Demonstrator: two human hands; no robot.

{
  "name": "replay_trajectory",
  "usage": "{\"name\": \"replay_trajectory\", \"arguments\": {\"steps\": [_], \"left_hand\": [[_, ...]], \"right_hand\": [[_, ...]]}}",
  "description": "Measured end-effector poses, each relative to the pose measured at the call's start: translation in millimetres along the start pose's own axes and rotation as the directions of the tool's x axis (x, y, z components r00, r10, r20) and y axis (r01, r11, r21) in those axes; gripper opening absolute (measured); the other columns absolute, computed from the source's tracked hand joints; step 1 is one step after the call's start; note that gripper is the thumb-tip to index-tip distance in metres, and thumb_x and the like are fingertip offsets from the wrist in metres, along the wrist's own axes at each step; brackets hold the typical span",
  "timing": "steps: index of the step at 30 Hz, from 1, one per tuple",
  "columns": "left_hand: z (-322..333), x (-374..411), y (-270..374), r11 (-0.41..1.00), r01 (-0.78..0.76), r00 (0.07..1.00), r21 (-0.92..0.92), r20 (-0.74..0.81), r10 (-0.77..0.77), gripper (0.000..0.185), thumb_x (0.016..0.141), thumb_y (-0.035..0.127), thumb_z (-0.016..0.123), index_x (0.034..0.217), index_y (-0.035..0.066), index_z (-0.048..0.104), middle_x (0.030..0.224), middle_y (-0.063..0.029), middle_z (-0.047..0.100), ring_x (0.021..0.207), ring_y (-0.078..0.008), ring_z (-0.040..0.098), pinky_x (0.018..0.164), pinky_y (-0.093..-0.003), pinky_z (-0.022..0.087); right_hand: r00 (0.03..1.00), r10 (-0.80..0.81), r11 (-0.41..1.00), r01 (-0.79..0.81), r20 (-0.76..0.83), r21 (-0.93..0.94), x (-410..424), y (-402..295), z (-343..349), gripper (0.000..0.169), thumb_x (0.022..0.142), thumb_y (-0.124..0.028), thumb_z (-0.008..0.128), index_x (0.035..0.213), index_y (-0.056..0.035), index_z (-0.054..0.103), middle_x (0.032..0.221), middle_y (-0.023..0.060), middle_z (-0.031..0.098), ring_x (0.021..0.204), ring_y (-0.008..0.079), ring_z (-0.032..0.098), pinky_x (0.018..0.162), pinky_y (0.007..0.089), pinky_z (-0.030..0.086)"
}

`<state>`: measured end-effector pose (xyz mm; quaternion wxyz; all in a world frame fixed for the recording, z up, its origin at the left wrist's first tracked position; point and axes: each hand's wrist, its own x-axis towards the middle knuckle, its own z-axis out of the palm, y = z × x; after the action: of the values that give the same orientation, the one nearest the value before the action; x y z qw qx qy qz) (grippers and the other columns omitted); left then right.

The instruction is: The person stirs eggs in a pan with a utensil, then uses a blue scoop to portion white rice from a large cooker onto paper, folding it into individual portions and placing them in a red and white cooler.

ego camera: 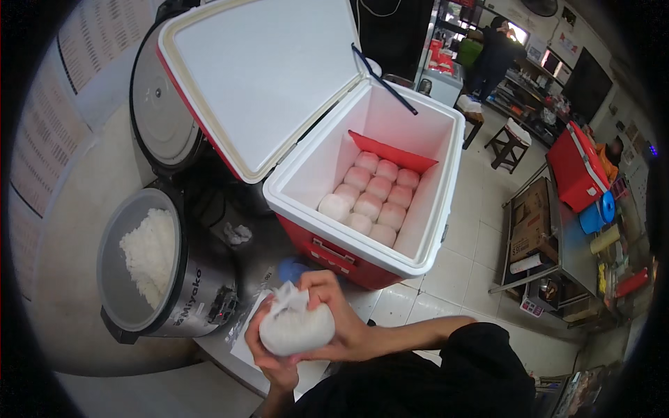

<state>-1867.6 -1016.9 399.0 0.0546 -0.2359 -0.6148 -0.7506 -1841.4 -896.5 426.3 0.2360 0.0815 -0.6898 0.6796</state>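
Both of my hands are round a plastic bag of white rice, its gathered top bunched upward. My left hand cups the bag's left side and underside; my right hand holds its right side, with fingers at the gathered top. Just beyond them stands a red and white cooler box with its lid raised. Inside it, several round white bundles sit in rows, beside a red panel. To the left, a Miyako rice cooker stands uncovered, with cooked white rice in its pot.
A second cooker's round lid is behind the rice cooker. A crumpled white scrap lies on the metal table. Across the tiled floor stand a metal table with another red cooler, and a stool. Other people are in the background.
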Motion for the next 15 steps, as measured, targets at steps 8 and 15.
{"name": "replay_trajectory", "arguments": {"steps": [8, 15], "left_hand": [[73, 114, -39, 0.891, -0.279, 0.955, 0.358, 0.202, 0.218, 0.051, 0.089, 0.043, 0.027, 0.111, -0.001, 0.043, 0.118, -0.0172, 0.037, 0.109, -0.0302, 0.036, 0.095, -0.0421, 0.025], [38, 25, -207, 0.764, 0.631, 0.663, 0.135, -0.605, -0.44, 0.044, 0.088, 0.021, 0.042, 0.123, 0.0, 0.024, 0.124, -0.0136, 0.031, 0.113, -0.022, 0.032, 0.092, -0.0324, 0.027]], "right_hand": [[0.972, 0.083, 0.741, 0.087, 0.22, -0.666, 111, 6, -129, 0.054, 0.054, -0.019, 0.076, 0.097, -0.0077, 0.046, 0.096, 0.0099, 0.048, 0.093, 0.0262, 0.045, 0.08, 0.0339, 0.037], [0.314, 0.944, 0.204, -0.326, 0.098, -0.923, 168, 183, -264, 0.066, 0.06, -0.039, 0.072, 0.109, -0.0019, 0.049, 0.107, 0.0129, 0.052, 0.098, 0.0245, 0.048, 0.076, 0.0355, 0.043]]}}
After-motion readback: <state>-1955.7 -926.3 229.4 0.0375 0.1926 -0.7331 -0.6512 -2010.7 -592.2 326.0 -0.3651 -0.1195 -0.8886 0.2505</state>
